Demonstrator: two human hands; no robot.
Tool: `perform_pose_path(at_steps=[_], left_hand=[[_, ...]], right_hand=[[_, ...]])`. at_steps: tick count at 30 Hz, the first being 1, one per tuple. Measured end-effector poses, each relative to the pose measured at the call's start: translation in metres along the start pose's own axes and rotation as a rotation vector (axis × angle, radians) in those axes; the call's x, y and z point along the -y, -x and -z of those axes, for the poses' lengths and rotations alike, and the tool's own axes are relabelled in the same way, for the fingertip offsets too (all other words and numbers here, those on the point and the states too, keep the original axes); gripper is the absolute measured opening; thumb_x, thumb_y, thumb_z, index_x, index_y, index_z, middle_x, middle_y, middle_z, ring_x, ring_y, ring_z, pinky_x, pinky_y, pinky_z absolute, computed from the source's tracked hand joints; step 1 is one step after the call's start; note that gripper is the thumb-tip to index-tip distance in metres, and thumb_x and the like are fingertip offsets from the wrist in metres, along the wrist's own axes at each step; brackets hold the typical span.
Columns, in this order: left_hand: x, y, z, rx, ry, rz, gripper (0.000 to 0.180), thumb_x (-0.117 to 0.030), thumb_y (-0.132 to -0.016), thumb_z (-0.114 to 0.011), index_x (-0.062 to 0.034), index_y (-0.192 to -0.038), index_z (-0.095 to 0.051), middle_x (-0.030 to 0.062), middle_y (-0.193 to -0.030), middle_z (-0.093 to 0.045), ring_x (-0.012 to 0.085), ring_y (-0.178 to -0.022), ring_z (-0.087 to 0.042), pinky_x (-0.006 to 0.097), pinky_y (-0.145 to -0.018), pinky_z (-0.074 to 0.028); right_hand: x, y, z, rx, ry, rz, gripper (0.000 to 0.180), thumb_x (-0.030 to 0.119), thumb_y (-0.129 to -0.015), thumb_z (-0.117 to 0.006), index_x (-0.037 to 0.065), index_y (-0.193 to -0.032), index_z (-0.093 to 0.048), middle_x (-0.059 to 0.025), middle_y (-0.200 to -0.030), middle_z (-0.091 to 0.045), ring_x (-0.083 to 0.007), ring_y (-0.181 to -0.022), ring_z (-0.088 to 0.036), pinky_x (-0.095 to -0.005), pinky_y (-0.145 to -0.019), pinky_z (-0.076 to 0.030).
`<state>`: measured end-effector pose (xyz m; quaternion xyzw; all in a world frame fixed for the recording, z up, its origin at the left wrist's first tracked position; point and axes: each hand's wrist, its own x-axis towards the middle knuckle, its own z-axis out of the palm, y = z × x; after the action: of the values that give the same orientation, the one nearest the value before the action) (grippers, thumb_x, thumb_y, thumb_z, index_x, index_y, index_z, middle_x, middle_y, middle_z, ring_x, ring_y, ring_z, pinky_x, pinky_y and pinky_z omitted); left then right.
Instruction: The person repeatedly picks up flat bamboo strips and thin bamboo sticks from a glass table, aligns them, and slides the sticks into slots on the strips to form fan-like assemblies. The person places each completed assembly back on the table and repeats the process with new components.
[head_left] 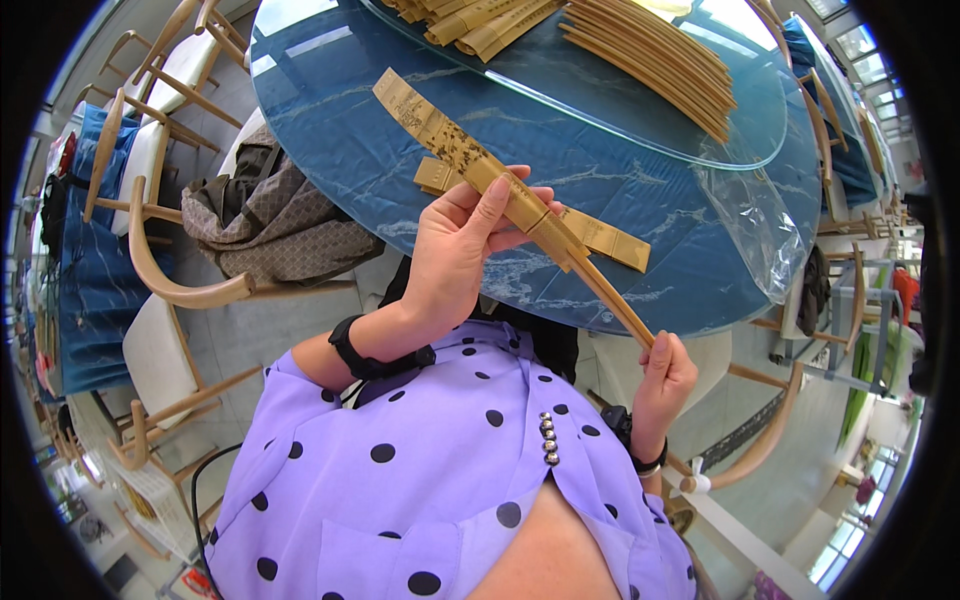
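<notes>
Folded fan (505, 195) held above the blue table (330, 140), left hand (455, 255) closed round its paper middle, right hand (662, 375) pinching the rib ends; looks light, thin, easily creased, best gripped by the ribs.

A clear plastic bag (752, 225) is seen lying crumpled on the blue table (340, 130), up and to the right of the right hand (664, 380) and well apart from it; its lower end hangs just over the table's rim. It is transparent and colourless, so the blue top is shown through it. A printed paper band (445, 135), tan with dark marks, is seen wrapped round the closed fan (520, 205) that is gripped by the left hand (455, 250), running up and left from the fingers. No signs or screens can be made out.
</notes>
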<state>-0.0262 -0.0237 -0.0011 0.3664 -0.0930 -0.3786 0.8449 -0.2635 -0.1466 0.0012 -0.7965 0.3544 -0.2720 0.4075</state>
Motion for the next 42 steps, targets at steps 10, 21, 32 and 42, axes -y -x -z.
perform_pose_path(at_steps=[10,21,32,42], left_hand=[[0.008,0.005,0.001,0.005,-0.113,-0.027,0.035,-0.026,-0.105,-0.058,0.0047,-0.120,-0.062,0.0184,-0.112,-0.071,0.0264,-0.108,-0.071,0.037,-0.095,-0.060],[-0.005,-0.008,0.015,-0.036,-0.093,-0.140,0.031,-0.022,-0.107,-0.054,0.0042,-0.121,-0.062,0.0207,-0.115,-0.071,0.0291,-0.109,-0.071,0.036,-0.093,-0.061],[0.004,-0.001,0.005,-0.029,-0.104,-0.099,0.029,-0.019,-0.103,-0.061,0.0063,-0.117,-0.063,0.0203,-0.113,-0.071,0.0285,-0.106,-0.072,0.038,-0.097,-0.059],[-0.002,-0.006,0.010,-0.054,-0.083,-0.126,0.028,-0.022,-0.104,-0.059,0.0027,-0.118,-0.063,0.0184,-0.112,-0.072,0.0278,-0.106,-0.072,0.036,-0.093,-0.060]], right_hand=[[0.003,-0.001,-0.005,0.014,0.030,0.050,0.039,0.019,-0.107,-0.054,-0.001,-0.073,-0.050,-0.0042,-0.062,-0.047,-0.0110,-0.055,-0.040,-0.0301,-0.051,-0.031],[-0.004,0.000,0.002,-0.008,-0.014,0.005,0.040,0.019,-0.107,-0.054,-0.001,-0.072,-0.048,-0.0025,-0.062,-0.044,-0.0094,-0.056,-0.036,-0.0287,-0.052,-0.028],[0.002,-0.001,-0.003,-0.015,0.026,0.055,0.041,0.019,-0.107,-0.054,-0.001,-0.072,-0.048,-0.0038,-0.062,-0.044,-0.0108,-0.056,-0.037,-0.0299,-0.051,-0.029],[-0.001,-0.001,0.001,0.002,0.003,0.019,0.041,0.019,-0.107,-0.054,-0.001,-0.072,-0.047,-0.0031,-0.061,-0.044,-0.0101,-0.055,-0.037,-0.0297,-0.051,-0.029]])
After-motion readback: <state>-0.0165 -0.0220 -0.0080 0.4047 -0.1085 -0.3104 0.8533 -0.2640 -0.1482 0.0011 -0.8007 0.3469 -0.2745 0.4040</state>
